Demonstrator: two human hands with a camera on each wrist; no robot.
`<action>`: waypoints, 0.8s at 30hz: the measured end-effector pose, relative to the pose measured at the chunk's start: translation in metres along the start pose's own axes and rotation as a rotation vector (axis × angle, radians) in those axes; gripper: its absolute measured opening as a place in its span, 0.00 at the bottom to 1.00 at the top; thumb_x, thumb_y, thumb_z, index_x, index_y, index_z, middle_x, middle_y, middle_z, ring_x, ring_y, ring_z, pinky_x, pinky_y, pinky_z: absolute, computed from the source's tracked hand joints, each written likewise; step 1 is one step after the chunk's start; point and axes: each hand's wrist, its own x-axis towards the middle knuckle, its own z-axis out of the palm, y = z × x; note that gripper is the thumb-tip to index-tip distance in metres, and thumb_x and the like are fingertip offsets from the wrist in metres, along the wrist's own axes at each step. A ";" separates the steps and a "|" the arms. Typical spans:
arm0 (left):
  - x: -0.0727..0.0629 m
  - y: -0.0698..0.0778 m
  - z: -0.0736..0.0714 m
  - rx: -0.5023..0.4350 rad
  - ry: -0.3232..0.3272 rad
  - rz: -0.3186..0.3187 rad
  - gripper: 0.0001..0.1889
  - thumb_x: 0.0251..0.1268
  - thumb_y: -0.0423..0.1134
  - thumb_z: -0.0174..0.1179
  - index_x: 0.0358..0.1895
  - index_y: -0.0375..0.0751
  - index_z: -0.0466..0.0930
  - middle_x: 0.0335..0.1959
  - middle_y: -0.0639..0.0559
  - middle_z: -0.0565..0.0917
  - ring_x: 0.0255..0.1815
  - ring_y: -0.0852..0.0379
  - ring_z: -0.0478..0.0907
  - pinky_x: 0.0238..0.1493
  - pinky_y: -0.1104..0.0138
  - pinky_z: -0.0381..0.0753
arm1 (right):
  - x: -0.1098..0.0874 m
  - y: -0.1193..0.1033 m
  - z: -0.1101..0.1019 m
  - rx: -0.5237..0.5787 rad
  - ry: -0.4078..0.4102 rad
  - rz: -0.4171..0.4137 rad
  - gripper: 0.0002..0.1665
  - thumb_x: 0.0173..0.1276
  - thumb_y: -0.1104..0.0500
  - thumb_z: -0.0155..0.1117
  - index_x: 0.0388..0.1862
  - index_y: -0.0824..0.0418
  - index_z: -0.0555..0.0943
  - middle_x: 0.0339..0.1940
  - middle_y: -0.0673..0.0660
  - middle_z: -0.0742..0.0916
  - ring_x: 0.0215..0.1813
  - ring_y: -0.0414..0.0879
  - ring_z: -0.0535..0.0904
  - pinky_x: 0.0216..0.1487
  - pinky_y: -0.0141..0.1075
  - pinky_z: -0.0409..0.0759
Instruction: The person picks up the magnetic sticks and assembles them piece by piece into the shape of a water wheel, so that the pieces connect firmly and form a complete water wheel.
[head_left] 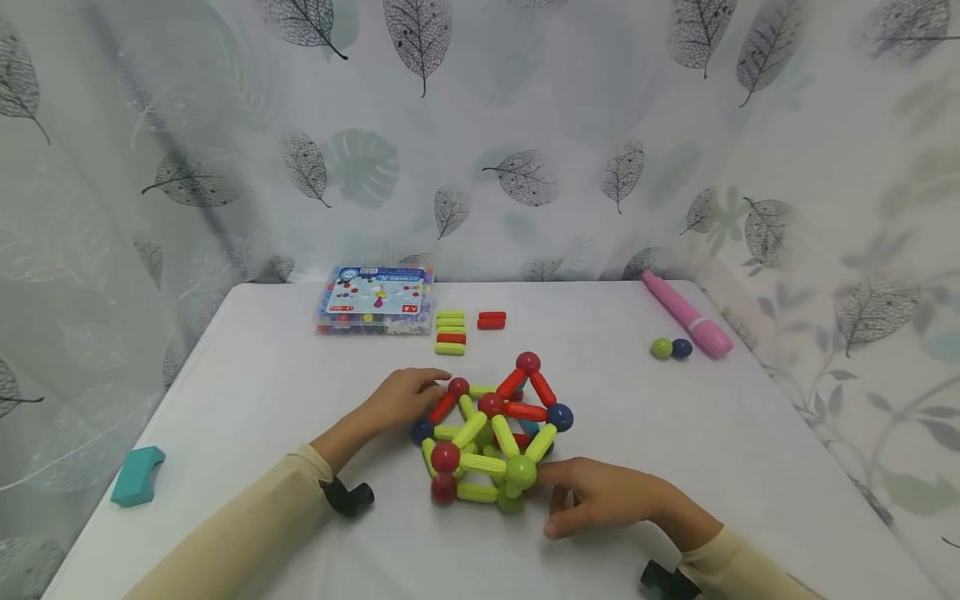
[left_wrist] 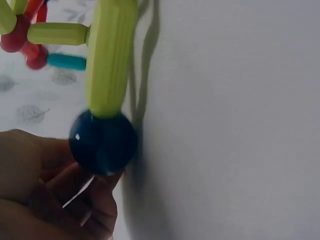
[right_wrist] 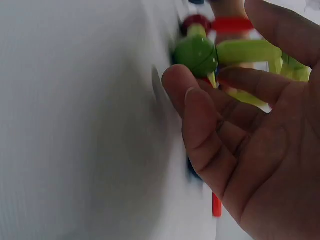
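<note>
A structure of magnetic rods and balls, mostly yellow-green and red, stands on the table between both hands. The left hand grips it at the far left, fingertips by a red ball and a red rod. In the left wrist view its curled fingers show at a dark blue ball. On the near right side, the right hand reaches in with its index finger at a green ball; its thumb points down beside it. The right wrist view shows loosely bent fingers close to a green ball.
Behind the structure lie loose yellow-green rods and red rods. A clear plastic box of parts sits at the back left. At the right are a green ball, a blue ball and a pink marker. A teal block lies far left.
</note>
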 end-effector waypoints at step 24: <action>-0.078 0.015 -0.015 -0.565 -0.069 -0.322 0.43 0.70 0.72 0.46 0.80 0.49 0.58 0.72 0.42 0.70 0.46 0.51 0.83 0.44 0.60 0.81 | 0.005 0.044 -0.069 0.415 0.466 0.241 0.36 0.81 0.41 0.50 0.78 0.59 0.63 0.70 0.67 0.76 0.55 0.56 0.85 0.52 0.42 0.84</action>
